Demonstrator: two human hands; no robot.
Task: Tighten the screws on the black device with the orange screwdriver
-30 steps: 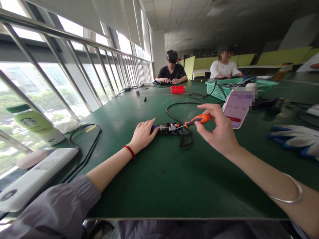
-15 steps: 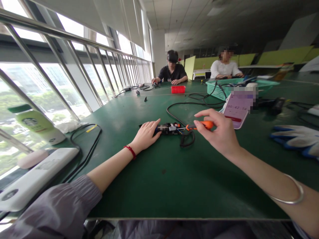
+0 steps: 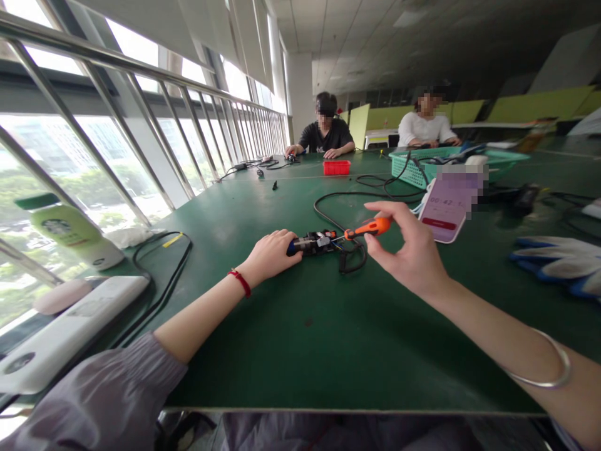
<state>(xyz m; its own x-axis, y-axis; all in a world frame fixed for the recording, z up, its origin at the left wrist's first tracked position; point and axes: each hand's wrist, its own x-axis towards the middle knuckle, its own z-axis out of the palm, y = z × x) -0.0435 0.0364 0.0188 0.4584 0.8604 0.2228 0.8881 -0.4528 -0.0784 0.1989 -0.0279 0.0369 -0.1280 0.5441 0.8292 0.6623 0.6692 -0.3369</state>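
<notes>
A small dark electrical device (image 3: 312,243), with its inner parts and wires exposed, lies on the green table (image 3: 291,351). My left hand (image 3: 272,250) is closed around its left end, fingers curled over the blue and black casing. In my right hand (image 3: 406,247) an orange and black screwdriver (image 3: 370,228) is pinched between thumb and forefinger. Its shaft slants down to the left, the tip at the right part of the device; exactly what the tip touches is too small to tell. A black cord (image 3: 352,269) loops from the device's right end.
Right of my right hand a phone (image 3: 444,213) leans against a green basket (image 3: 406,169). Work gloves (image 3: 554,260) lie at far right. A bottle (image 3: 70,232) and a white power bank-like box (image 3: 75,332) are at left. Beyond a red tray (image 3: 337,168) sit two people.
The screwdriver's handle has tilted up and shifted slightly left with my right hand. My left fingers have drawn back and curled more around the device's end.
</notes>
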